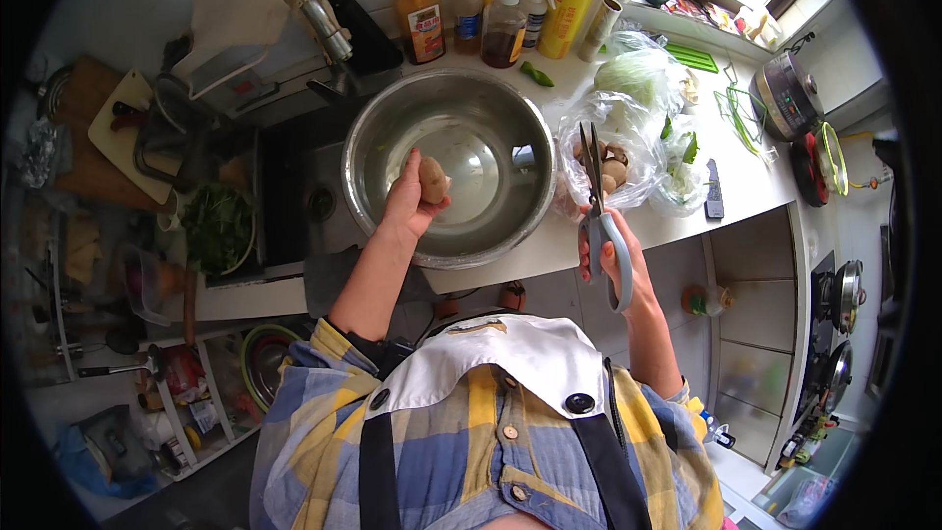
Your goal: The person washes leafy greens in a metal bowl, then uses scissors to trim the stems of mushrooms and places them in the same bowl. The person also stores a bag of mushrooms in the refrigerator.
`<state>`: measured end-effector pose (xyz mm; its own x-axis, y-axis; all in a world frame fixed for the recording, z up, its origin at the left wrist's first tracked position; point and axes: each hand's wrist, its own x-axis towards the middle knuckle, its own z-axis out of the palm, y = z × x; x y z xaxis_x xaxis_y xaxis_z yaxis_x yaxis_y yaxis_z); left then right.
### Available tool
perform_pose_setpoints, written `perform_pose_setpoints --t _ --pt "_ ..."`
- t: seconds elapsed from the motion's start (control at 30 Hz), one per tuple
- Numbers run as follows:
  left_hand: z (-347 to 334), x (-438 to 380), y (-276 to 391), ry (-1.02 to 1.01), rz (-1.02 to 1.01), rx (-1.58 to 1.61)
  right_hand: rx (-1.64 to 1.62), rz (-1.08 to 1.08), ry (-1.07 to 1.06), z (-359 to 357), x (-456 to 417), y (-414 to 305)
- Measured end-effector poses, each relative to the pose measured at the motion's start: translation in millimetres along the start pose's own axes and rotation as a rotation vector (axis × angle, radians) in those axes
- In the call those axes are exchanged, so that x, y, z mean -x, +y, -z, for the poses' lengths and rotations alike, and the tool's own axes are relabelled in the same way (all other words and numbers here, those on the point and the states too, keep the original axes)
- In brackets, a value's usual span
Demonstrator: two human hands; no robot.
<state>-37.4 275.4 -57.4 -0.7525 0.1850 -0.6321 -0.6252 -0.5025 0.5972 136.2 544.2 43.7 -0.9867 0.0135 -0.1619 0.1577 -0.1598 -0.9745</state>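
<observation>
My left hand (406, 197) holds a brown mushroom (434, 180), probably a shiitake, above a large stainless steel basin (543, 129). The basin stands on the white counter, partly at the edge of the sink. In my right hand (634, 254) are kitchen scissors (622, 276) with grey handles. Their blades point away from me and are slightly apart, to the right of the basin. Behind the blades lies a clear plastic bag (639, 121) with several brown mushrooms (613, 173) inside.
Left of the basin is a dark sink (291, 184) with a faucet (324, 26), beside a bowl of leafy greens (217, 228). Bottles, including an orange pump bottle (423, 22), line the wall. A green pepper (536, 74), bagged vegetables (681, 180) and a remote control (714, 191) lie on the counter (751, 184).
</observation>
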Motion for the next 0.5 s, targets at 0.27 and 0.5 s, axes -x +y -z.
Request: perform_pose_setpoints --t 0.27,0.5 --pt "7 -46 -10 0.163 -0.18 -0.413 0.0 0.033 0.037 44 -5 -1" --pt "4 -76 14 0.118 -0.337 -0.603 -0.028 0.124 0.171 86 -2 -22"
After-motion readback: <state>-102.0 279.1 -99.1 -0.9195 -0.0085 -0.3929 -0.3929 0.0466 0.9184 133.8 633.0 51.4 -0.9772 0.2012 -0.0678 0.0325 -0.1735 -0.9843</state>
